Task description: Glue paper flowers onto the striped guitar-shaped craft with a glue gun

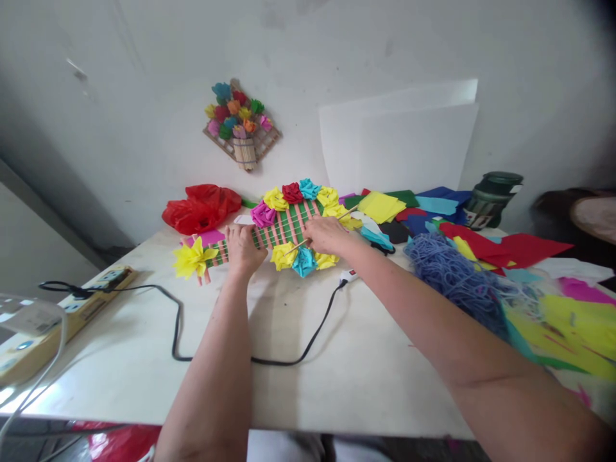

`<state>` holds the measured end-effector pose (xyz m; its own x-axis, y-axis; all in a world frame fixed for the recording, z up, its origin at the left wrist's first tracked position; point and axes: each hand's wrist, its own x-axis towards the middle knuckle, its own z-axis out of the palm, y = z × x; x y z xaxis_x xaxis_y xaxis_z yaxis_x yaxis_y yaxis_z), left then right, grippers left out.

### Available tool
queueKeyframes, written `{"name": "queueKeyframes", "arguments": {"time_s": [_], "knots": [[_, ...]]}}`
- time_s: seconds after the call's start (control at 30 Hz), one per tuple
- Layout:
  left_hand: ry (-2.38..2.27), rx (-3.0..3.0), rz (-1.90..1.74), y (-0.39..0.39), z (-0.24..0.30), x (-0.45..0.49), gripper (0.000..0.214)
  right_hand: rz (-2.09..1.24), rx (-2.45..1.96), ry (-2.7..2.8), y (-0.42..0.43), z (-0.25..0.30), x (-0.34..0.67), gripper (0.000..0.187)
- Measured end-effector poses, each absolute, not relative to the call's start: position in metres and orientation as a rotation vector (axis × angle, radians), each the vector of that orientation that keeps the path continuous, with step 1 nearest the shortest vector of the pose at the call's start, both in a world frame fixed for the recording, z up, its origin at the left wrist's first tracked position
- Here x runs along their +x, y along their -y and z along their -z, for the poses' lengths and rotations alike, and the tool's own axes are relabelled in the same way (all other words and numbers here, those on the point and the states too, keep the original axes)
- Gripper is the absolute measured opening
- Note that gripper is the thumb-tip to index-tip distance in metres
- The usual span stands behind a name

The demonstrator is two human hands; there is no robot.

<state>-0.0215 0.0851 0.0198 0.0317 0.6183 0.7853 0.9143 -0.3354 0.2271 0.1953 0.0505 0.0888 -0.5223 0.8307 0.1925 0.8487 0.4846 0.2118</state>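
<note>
A guitar-shaped craft (283,228), green with pink strips and thin pale strings, lies on the table. Yellow, red, blue and magenta paper flowers edge its body, and a yellow flower (194,257) sits at the neck's end. My left hand (242,249) is closed around the neck, thumb toward the body. Over the body's right part, my right hand (327,233) has its fingers bent and pressed together at a thin stick (347,212). The stick slants across the body and shows on both sides of that hand; its middle is hidden beneath the fingers.
A black cord (178,327) crosses the table from a power strip (91,295) to a white-ended device (350,276). Red plastic (202,208) lies at back left. Coloured sheets (382,206), blue yarn (455,273) and a dark green jar (491,200) occupy the right. Paper flowers hang on the wall.
</note>
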Motion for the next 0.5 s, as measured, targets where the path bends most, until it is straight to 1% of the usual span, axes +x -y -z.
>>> {"name": "queueKeyframes", "arguments": {"time_s": [0.5], "knots": [[1.635, -2.04, 1.141, -0.086, -0.02, -0.023, 0.045, 0.34, -1.496, 2.588, -0.046, -0.096, 0.207, 0.015]]}}
